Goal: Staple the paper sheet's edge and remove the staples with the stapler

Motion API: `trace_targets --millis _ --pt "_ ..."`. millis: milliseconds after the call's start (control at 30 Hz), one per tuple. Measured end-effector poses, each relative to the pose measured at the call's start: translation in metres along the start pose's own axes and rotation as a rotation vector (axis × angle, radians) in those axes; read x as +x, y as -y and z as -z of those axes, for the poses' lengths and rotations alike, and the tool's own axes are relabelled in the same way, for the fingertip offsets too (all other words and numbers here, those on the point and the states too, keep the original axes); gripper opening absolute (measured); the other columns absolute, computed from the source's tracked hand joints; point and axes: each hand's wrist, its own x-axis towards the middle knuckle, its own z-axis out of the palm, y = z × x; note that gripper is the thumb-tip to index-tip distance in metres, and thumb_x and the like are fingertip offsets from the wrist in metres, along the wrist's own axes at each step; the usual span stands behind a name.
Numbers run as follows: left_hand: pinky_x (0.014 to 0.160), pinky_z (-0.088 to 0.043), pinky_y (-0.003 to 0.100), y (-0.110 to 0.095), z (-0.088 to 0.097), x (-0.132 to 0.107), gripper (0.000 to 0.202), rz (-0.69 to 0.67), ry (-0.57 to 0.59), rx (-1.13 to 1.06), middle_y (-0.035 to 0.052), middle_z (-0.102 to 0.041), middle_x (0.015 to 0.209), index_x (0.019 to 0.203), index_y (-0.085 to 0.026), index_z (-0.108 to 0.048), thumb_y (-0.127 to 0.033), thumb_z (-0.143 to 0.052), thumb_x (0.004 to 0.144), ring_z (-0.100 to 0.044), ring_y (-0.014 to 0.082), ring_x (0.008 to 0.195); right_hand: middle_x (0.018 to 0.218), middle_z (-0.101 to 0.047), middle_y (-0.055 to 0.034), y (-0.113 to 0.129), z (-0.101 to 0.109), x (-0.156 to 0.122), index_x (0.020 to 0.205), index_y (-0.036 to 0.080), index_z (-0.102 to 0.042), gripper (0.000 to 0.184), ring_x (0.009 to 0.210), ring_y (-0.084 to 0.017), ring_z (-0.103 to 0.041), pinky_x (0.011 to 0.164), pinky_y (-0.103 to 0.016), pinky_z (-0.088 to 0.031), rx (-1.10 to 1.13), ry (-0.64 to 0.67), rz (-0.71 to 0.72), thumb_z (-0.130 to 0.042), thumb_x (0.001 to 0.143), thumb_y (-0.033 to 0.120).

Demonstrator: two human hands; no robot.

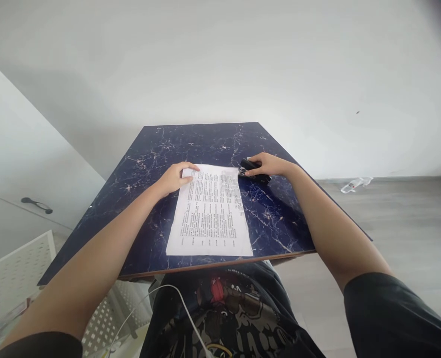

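Printed white paper lies flat near the front of the dark blue marbled table, its lines of print running lengthwise. My left hand rests on its far left corner, fingers stretched over the edge. At the far right corner, my right hand is wrapped around a black stapler. The stapler's front end meets the paper's right edge; whether the sheet is inside its jaws is too small to tell. The palm hides part of the stapler's top.
A white wall stands behind the table. At left is a white cabinet door with a black handle, and below it a perforated white basket. A white cable crosses my lap. A clear plastic wrapper lies on the floor.
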Motion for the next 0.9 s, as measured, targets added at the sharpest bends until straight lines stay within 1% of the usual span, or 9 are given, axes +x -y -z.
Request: trace_targets --millis 100,167,233,267,367,500,600,733,900 --pt "0.115 -0.043 0.06 -0.001 -0.002 -0.002 0.041 0.012 0.019 0.268 0.0133 -0.064 0.133 0.123 -0.024 -0.074 -0.017 -0.069 0.082 -0.059 0.0356 0.127 0.103 -0.077 -0.009 0.001 0.002 -0.002 0.112 0.023 -0.076 0.048 0.084 -0.026 -0.07 0.071 -0.043 -0.053 -0.058 0.031 -0.013 -0.077 0.083 0.061" --pt "0.119 -0.037 0.062 -0.003 -0.009 -0.003 0.049 0.013 -0.021 0.377 0.0156 -0.056 0.145 0.133 -0.024 -0.067 -0.026 -0.072 0.085 -0.048 0.0404 0.14 0.117 -0.076 -0.0107 -0.003 0.0 -0.006 0.126 0.024 -0.073 0.056 0.095 -0.031 -0.072 0.08 -0.048 -0.058 -0.102 0.016 0.016 -0.081 0.08 0.055" --pt "0.123 -0.03 0.064 -0.004 -0.02 -0.002 0.055 0.008 -0.066 0.448 0.0169 -0.049 0.154 0.142 -0.023 -0.059 -0.035 -0.071 0.089 -0.037 0.0428 0.149 0.13 -0.073 -0.0113 -0.008 -0.007 -0.011 0.138 0.024 -0.068 0.065 0.111 -0.035 -0.071 0.095 -0.054 -0.059 -0.106 -0.091 0.074 -0.082 0.08 0.049" --pt "0.124 -0.027 0.064 -0.004 -0.026 -0.002 0.055 0.0 -0.065 0.464 0.0168 -0.049 0.155 0.145 -0.023 -0.056 -0.037 -0.068 0.093 -0.036 0.0425 0.149 0.135 -0.071 -0.0112 -0.011 -0.012 -0.013 0.143 0.025 -0.066 0.066 0.118 -0.036 -0.07 0.102 -0.056 -0.057 -0.093 -0.173 0.1 -0.081 0.082 0.047" --pt "0.121 -0.031 0.063 -0.003 -0.039 0.002 0.05 -0.008 -0.027 0.471 0.0161 -0.057 0.143 0.146 -0.023 -0.055 -0.035 -0.06 0.099 -0.049 0.0396 0.137 0.142 -0.069 -0.0097 -0.019 -0.027 -0.018 0.146 0.025 -0.064 0.063 0.127 -0.036 -0.067 0.112 -0.057 -0.053 -0.047 -0.354 0.138 -0.078 0.087 0.043" --pt "0.111 -0.043 0.058 -0.003 -0.037 0.007 0.033 0.043 -0.062 0.42 0.0121 -0.063 0.118 0.126 -0.022 -0.068 -0.029 -0.065 0.094 -0.059 0.0356 0.118 0.142 -0.069 -0.0078 -0.027 -0.035 -0.018 0.144 0.027 -0.067 0.055 0.129 -0.035 -0.067 0.112 -0.055 -0.055 -0.035 -0.369 0.183 -0.076 0.091 0.04" --pt "0.105 -0.048 0.054 -0.006 -0.027 0.007 0.017 0.102 -0.083 0.264 0.0086 -0.066 0.115 0.108 -0.024 -0.073 -0.027 -0.068 0.092 -0.064 0.0307 0.107 0.14 -0.071 -0.0071 -0.03 -0.033 -0.013 0.144 0.029 -0.067 0.053 0.128 -0.035 -0.068 0.111 -0.054 -0.055 -0.063 -0.374 0.214 -0.074 0.093 0.04" --pt "0.09 -0.055 0.046 -0.01 -0.022 0.004 0.025 0.199 -0.06 0.019 0.0039 -0.075 0.102 0.117 -0.029 -0.07 -0.03 -0.07 0.093 -0.071 0.0272 0.094 0.137 -0.073 -0.0055 -0.031 -0.036 -0.003 0.146 0.032 -0.066 0.051 0.125 -0.035 -0.069 0.112 -0.055 -0.055 -0.076 -0.377 0.235 -0.072 0.096 0.041" --pt "0.086 -0.053 0.042 -0.013 -0.025 0.0 0.031 0.228 -0.06 -0.005 0.0022 -0.076 0.095 0.125 -0.03 -0.067 -0.032 -0.071 0.094 -0.072 0.0267 0.091 0.128 -0.076 -0.0047 -0.025 -0.045 -0.003 0.144 0.037 -0.067 0.05 0.115 -0.033 -0.074 0.103 -0.051 -0.061 -0.082 -0.401 0.251 -0.075 0.095 0.039"
